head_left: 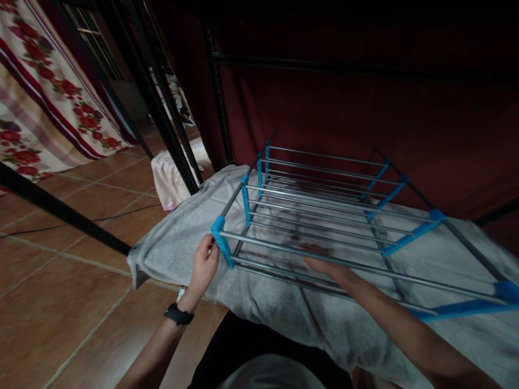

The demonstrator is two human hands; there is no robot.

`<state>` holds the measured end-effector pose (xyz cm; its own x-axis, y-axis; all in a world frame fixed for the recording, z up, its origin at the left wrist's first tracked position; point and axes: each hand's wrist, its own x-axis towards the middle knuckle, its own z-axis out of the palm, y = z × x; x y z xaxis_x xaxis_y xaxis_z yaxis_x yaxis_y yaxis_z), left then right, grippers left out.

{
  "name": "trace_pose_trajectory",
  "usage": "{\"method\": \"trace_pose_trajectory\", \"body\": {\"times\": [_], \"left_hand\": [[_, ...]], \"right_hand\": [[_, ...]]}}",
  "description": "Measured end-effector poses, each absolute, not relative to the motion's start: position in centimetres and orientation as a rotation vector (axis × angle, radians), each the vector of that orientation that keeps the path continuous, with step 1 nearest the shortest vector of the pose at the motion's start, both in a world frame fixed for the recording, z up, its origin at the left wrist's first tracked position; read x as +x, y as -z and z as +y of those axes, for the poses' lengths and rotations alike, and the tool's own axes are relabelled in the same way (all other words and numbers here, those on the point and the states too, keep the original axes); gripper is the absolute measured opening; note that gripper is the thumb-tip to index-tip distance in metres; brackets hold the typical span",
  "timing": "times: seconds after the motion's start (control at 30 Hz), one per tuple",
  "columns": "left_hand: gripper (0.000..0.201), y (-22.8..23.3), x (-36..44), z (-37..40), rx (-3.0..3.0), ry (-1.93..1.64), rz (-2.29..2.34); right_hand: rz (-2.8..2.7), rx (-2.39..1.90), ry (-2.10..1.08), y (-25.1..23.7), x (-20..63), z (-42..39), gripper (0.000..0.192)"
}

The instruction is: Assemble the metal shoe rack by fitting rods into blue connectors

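A rack of grey metal tubes [324, 254] with blue plastic joints lies on a grey blanket [174, 227]. My left hand [206, 258] is at its near left corner, fingers curled against the blue plastic end piece [225, 246]. Some of those fingertips are hidden behind that piece. My right hand [318, 257] reaches in among the tubes, just below the front upper one. Its fingers look stretched out and low over the blanket; dim light and blur hide their tips. I see nothing held in it.
Black metal posts [158, 97] rise at the left, and a dark red cloth [344, 108] hangs behind the rack. A striped cloth [170, 173] drapes beyond the blanket. A thin cable [113, 217] runs over the tiled floor [81, 302]. A flowered curtain [52, 92] hangs far left.
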<state>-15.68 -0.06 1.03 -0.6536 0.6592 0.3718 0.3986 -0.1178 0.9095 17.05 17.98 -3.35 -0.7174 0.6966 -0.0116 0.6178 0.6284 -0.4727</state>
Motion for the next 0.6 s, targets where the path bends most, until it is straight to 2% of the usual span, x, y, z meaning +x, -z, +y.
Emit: {"method": "trace_pose_trajectory", "body": {"times": [0.3,0.47,0.6], "left_hand": [[0.022,0.5,-15.3,-0.1,1.149,-1.859,1.911],[0.031,0.9,-15.8,-0.4,1.124,-1.838,1.921],[0.04,0.8,-16.2,-0.9,1.027,-1.844,1.952]], "right_hand": [[-2.909,-0.891,-0.144,-0.7,18.5,14.8,0.057],[-2.82,-0.927,0.081,-2.3,19.8,12.1,0.049],[-2.842,-1.141,0.047,-3.9,20.2,10.3,0.04]]}}
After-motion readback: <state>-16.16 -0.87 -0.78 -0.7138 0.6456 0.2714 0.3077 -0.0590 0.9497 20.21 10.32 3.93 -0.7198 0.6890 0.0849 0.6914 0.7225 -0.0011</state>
